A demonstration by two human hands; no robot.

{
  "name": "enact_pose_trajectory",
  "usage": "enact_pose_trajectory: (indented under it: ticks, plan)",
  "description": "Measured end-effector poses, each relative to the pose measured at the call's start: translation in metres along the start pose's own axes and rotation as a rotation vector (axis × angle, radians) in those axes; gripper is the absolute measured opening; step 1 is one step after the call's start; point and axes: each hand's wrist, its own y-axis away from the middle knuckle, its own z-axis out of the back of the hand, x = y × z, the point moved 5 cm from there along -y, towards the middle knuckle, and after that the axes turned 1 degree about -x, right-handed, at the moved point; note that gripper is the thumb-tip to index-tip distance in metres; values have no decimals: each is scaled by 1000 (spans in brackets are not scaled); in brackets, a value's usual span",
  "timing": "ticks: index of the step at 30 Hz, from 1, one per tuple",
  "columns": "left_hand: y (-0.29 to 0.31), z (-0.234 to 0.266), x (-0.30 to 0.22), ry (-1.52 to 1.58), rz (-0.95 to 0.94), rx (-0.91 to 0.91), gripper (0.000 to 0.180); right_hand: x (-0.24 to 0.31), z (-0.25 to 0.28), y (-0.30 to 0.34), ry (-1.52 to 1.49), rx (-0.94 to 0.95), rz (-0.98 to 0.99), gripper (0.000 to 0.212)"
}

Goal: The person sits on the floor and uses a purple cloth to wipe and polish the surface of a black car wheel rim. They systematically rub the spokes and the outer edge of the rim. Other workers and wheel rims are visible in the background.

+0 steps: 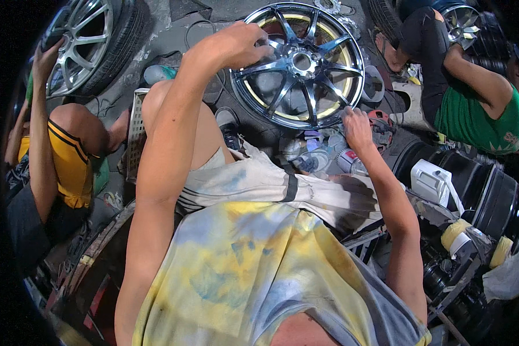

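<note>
Tyre [119,55] & silver spoked wheel [89,34] stood tilted at far L, w/ a co-worker's hand [47,53] at the rim. Same co-worker sat low in yellow shorts [69,164] w/ black stripes. Next, a pale perforated crate [134,135] stood just beside the person's bent L leg; a teal-&-grey rounded item [159,74] lay beyond the knee, on the dark floor [161,40].

L hand [242,46] was over the upper L side of the chrome multi-spoke rim [312,62], fingers bent & partly spread; couldn't tell if they pressed on a spoke. That rim was directly in front of the person, approx. top ctr., face up & beyond the knees; a yellow ring [336,49] showed btwn its spokes. Dark shoe [229,124] was nr its lower L.

R hand [356,124] was at the rim's lower R edge, fingers curled & touching it; couldn't tell how tight the hold was. Small tin [350,161] sat below that hand, & a red item [380,122] just R of it.

Further R: white box [430,180] against black wheel barrels [464,181], two yellowish rolls [455,235] below. Far R, a co-worker in a green shirt [484,115] sat by another spoked wheel [460,26].
</note>
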Motion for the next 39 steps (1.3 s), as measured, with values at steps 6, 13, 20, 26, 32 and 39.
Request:
enact_pose_trajectory:
  ticks: [6,13,20,26,32,39]
  plan:
    - [4,4,7,71,26,-33,34,70,16,-8,-525,229,-46,14]
    - [19,27,27,7,69,-61,36,127,68,-52,-854,-384,-3,23]
    - [47,42,61,28,77,-173,40,191,67,-75,-857,-429,-51,10]
    - [40,37,53,102,42,-146,43,205,40,-150,-867,-551,-221,13]
    - [56,48,71,56,91,-234,42,190,68,-103,-952,-311,-32,9]
    - [57,55,61,116,62,-197,41,203,69,-102,-820,-447,125,27]
